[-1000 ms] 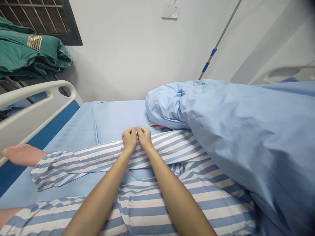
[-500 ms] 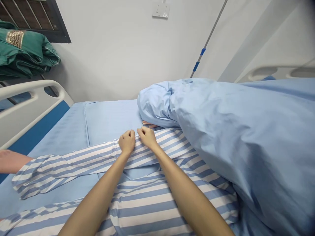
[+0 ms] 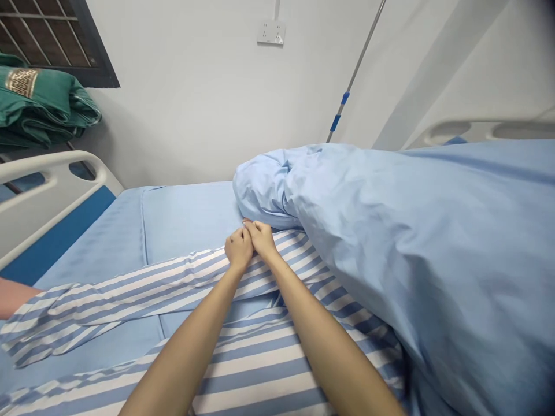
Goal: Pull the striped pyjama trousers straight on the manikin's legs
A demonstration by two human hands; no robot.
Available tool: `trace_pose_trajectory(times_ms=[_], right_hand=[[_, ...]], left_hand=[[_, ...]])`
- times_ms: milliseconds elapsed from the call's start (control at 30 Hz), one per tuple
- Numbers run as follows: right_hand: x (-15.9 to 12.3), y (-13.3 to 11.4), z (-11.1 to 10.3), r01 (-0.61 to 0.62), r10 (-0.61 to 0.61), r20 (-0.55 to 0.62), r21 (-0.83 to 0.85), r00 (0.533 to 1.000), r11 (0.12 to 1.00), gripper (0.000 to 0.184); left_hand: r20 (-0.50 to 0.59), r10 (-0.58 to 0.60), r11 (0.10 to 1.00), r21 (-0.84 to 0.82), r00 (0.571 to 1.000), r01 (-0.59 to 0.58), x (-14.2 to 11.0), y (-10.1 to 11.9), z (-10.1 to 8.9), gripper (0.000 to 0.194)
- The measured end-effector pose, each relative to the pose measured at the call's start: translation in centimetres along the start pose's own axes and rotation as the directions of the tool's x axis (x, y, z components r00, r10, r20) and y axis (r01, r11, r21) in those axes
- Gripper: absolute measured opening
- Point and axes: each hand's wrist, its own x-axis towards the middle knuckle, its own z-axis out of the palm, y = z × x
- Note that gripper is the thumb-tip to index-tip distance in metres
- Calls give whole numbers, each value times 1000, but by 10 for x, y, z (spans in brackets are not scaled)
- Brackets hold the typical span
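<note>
My left hand (image 3: 239, 248) is closed, knuckles up, over the far edge of a striped trouser leg (image 3: 143, 283). Against it, on the right, is my right hand (image 3: 262, 238), also closed with its fingers curled under. What the fingers hold, if anything, is hidden beneath both hands. The blue-and-white trousers are on a figure lying on the bed, whose bare lower leg (image 3: 17, 297) shows at the left. A light blue quilt (image 3: 368, 202) covers the right side, its folded edge just beyond my right hand.
The bed sheet (image 3: 186, 214) is light blue. A white and blue bed end board (image 3: 56, 202) stands at the left, with folded green cloth (image 3: 47, 110) behind it. A metal pole (image 3: 355, 69) and a wall socket (image 3: 271, 33) are at the back.
My left hand has shifted right until it meets my right hand. The view has tilted slightly, and the bit of hand seen by the quilt's edge is now mostly covered.
</note>
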Motion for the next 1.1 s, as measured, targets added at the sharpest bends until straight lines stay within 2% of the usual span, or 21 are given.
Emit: trace_pose_trajectory(times_ms=[100,167,233,333,433,533,600,667,733,800,900,1000,1067,1100], right_hand=[[3,0,-17,189,-174,74,-345,982,919,34],[3,3,-27,201,-188,73,-415,979,887,33],[4,6,-33,159,-169,5,-372,986,915,34],[6,12,-35,120,-142,-92,-212,986,970,36],[12,15,-38,83,-81,-100,12,992,996,36],[17,13,-44,-8,30,-127,165,992,986,32],[18,9,-50,17,0,-174,98,985,995,31],[18,5,-57,139,-154,-168,-98,974,985,31],[18,4,-64,241,-278,-108,-267,955,933,32],[19,7,-68,233,-272,-88,-309,958,922,32],[21,18,-71,146,-186,-136,-260,973,955,32],[23,25,-71,146,-182,-131,-245,975,958,33],[23,26,-72,154,-187,-117,-248,975,957,34],[22,26,-71,148,-183,-120,-255,976,956,34]], left_hand=[[24,10,997,74,1000,-12,-2,-4,1,34],[17,9,993,115,1000,-11,-2,-5,1,32],[17,8,993,121,1000,-10,-1,-2,1,30],[30,15,999,29,999,-16,4,9,2,31],[12,59,995,-85,998,-58,9,27,11,33],[20,57,996,-68,998,-56,8,40,27,32],[37,44,999,-11,998,-44,4,41,36,32],[55,53,998,34,997,-55,0,38,41,33],[83,71,996,54,994,-76,-2,35,42,34],[94,76,995,55,993,-82,-3,34,42,32],[101,76,997,-8,992,-75,-2,36,43,30],[142,113,982,-166,983,-89,5,30,35,32],[135,119,969,-232,984,-86,14,12,13,34],[120,109,971,-224,987,-80,20,-2,-4,34]])
